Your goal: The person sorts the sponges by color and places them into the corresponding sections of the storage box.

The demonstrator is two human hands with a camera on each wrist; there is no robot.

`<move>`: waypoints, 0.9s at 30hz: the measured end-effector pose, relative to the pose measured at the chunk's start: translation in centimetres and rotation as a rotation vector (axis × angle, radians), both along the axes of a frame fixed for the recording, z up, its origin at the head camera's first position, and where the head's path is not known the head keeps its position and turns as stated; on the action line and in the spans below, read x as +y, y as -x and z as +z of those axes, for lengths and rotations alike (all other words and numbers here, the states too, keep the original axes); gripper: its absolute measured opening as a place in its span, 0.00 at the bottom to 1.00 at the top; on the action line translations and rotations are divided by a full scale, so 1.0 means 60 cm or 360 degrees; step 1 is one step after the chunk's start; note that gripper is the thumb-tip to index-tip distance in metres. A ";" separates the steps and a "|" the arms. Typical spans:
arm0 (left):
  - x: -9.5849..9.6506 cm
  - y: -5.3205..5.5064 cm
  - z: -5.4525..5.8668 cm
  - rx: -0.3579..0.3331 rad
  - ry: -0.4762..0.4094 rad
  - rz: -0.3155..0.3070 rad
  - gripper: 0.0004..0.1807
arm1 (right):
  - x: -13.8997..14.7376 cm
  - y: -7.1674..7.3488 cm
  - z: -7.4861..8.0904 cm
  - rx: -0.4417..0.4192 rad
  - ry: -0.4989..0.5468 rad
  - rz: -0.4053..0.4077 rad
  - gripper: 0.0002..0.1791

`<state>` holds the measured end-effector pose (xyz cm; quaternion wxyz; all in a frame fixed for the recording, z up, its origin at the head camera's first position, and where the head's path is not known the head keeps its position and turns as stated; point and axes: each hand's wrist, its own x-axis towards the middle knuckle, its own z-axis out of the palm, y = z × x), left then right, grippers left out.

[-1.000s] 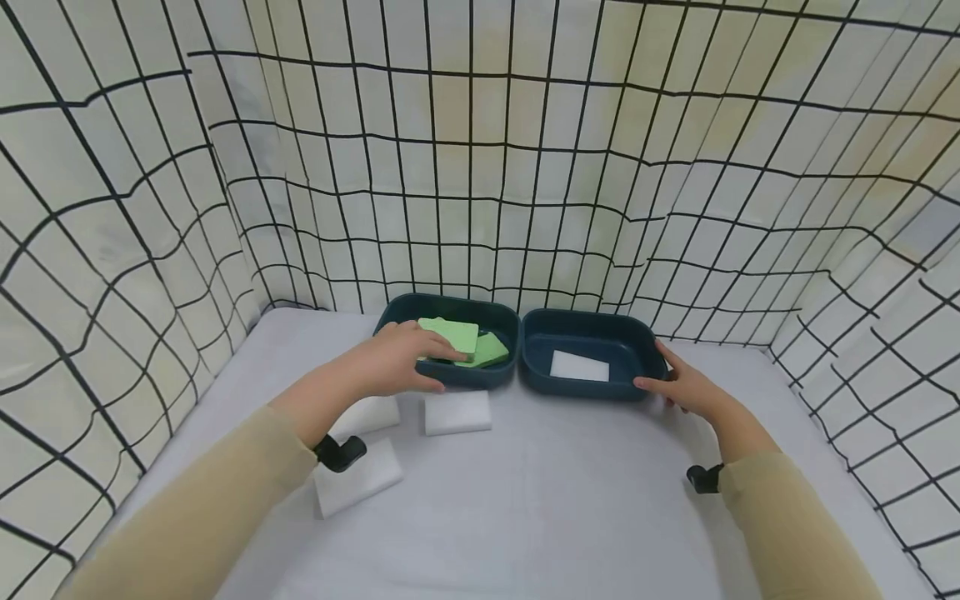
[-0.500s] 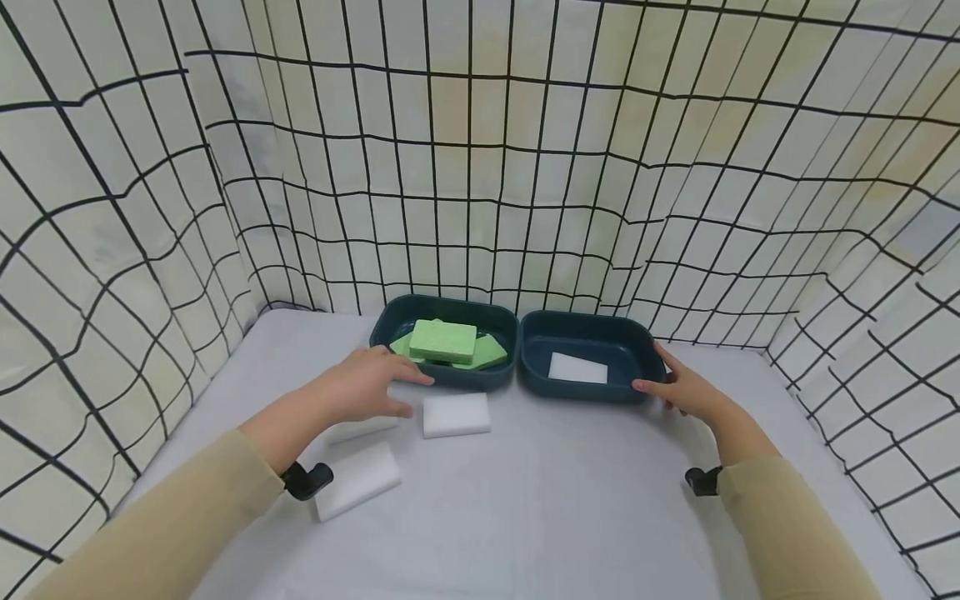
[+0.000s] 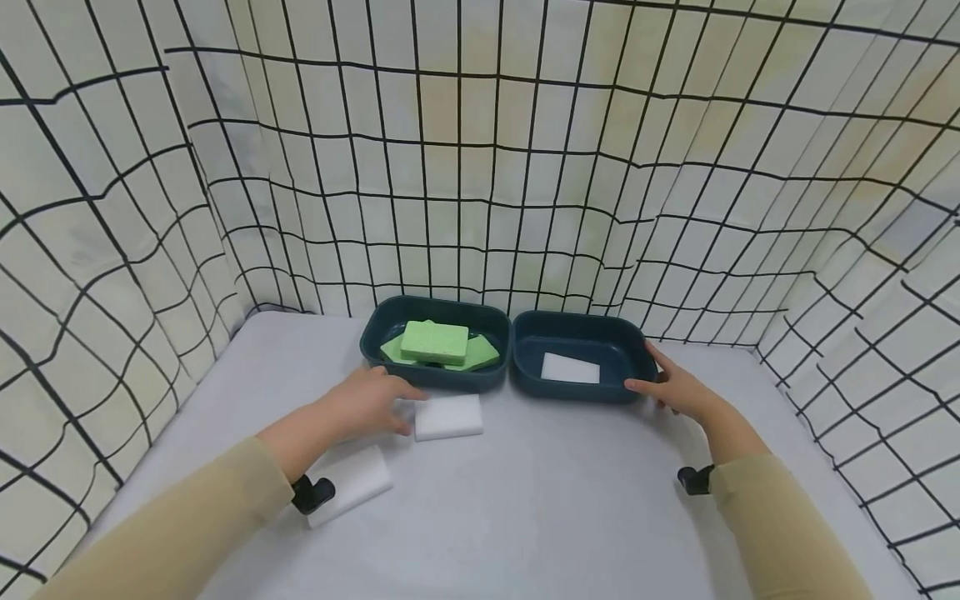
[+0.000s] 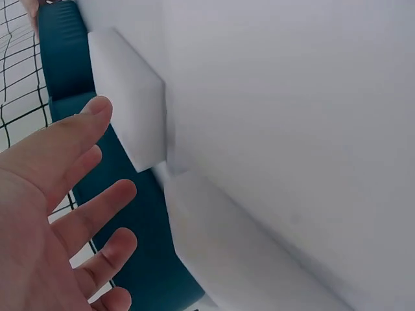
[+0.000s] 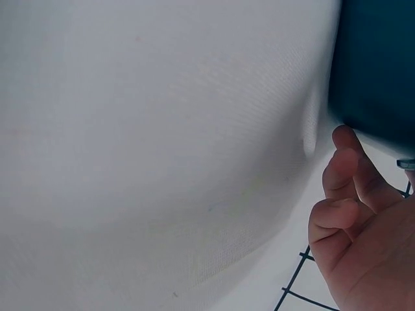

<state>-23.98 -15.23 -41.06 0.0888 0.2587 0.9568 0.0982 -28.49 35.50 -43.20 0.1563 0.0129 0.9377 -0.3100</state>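
My left hand (image 3: 369, 404), fingers spread and slightly bent, hovers above the white cloth just in front of the left dark teal tub (image 3: 450, 382). Its fingertips come near a flat white sponge-like block (image 3: 448, 417); another white block (image 4: 227, 240) lies below the fingers in the left wrist view, mostly hidden by the hand in the head view. The left tub holds several green sponge-like blocks (image 3: 435, 342). My right hand (image 3: 678, 390) holds the near right corner of the right dark teal tub (image 3: 577, 389), thumb on the front and forefinger along the side. A white piece (image 3: 570, 367) lies inside it.
One more white block (image 3: 351, 483) lies on the cloth by my left wrist. Both tubs stand side by side against the back wall. Black wire grid (image 3: 487, 167) over pale cloth rises at the back and on both sides.
My left hand has drawn back from over the green blocks, toward me and to the left, and is now lower, in front of the left tub. The right hand keeps its place on the tub.
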 end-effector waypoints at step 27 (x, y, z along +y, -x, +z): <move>0.032 0.008 -0.012 -0.0042 0.0137 -0.0007 0.32 | -0.004 -0.001 0.000 0.0007 0.0017 -0.0002 0.58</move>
